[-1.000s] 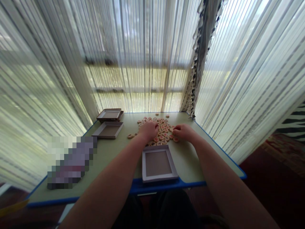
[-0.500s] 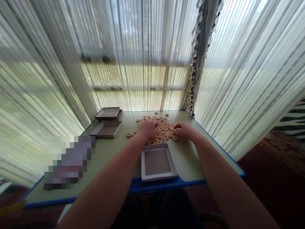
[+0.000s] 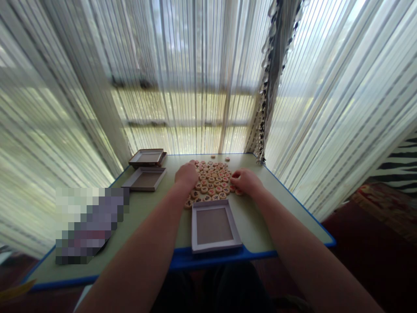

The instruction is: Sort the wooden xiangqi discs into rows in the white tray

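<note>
Many round wooden pieces [image 3: 211,179] with red or dark characters lie in a flat cluster on the pale green table [image 3: 153,217]. My left hand [image 3: 187,174] rests against the cluster's left edge, its fingers closed together; anything under them is hidden. At the right edge, my right hand [image 3: 245,180] has its thumb and fingers drawn together beside the pieces, and what they hold is too small to tell. An open shallow box [image 3: 213,224] sits at the table's near edge, just below the cluster.
Another shallow box [image 3: 145,179] lies at the left, with stacked box parts [image 3: 148,157] behind it. Two loose pieces are near the far edge. A blurred-out purple item [image 3: 94,224] lies at the left. Striped curtains [image 3: 195,87] hang beyond the table.
My left hand has moved left off the middle of the cluster to its left side, uncovering more pieces. My right hand has shifted slightly left. The pieces sit closer together.
</note>
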`<action>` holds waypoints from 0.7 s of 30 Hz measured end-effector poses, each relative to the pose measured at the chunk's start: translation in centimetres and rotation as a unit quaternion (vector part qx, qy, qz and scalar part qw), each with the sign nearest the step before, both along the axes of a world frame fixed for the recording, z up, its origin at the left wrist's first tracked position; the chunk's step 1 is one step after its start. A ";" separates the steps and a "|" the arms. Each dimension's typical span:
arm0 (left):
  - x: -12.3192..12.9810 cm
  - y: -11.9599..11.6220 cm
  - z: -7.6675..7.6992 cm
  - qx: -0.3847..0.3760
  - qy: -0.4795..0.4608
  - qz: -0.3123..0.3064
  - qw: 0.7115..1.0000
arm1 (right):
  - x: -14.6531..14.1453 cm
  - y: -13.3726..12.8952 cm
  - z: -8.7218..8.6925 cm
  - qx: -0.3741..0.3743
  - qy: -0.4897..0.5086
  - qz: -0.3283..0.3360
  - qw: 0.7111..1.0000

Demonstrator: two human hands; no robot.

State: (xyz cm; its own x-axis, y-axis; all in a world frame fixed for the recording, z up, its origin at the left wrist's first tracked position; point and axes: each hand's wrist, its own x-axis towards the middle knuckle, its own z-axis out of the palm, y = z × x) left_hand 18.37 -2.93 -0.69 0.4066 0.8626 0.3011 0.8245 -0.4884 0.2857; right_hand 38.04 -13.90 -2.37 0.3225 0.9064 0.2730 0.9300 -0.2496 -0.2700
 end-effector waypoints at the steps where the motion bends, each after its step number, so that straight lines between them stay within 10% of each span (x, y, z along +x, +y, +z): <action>1: 0.0 0.0 0.0 -0.002 -0.001 -0.003 1.000 | 0.0 0.0 0.0 -0.006 0.004 -0.002 1.000; 21: -0.6 1.6 0.2 -0.128 -0.230 -0.016 0.965 | 0.0 -0.2 0.3 -0.013 -0.009 -0.036 0.999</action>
